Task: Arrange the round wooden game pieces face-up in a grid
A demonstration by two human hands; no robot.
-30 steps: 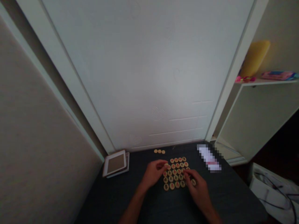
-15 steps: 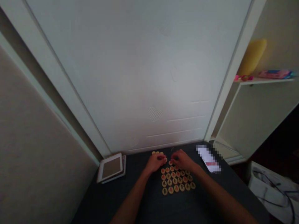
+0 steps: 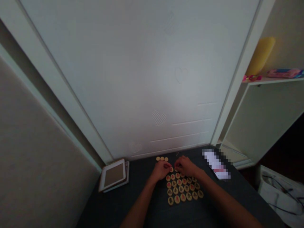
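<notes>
Round, flat wooden game discs (image 3: 182, 188) with red and dark marks lie in a tight grid on the dark matte table (image 3: 118, 205), lower centre of frame. Left hand (image 3: 161, 170) and right hand (image 3: 186, 167) meet at the grid's upper edge, fingers curled onto the top-row discs; whether either pinches a disc, cannot tell. Three plain discs (image 3: 162, 158) in a row just above the left hand. Flat white-rimmed square box (image 3: 114, 175) at lower left, apart from the hands.

A dim room: pale panelled wall (image 3: 142, 79), dark table (image 3: 118, 205), white shelf (image 3: 273, 83) at right.
</notes>
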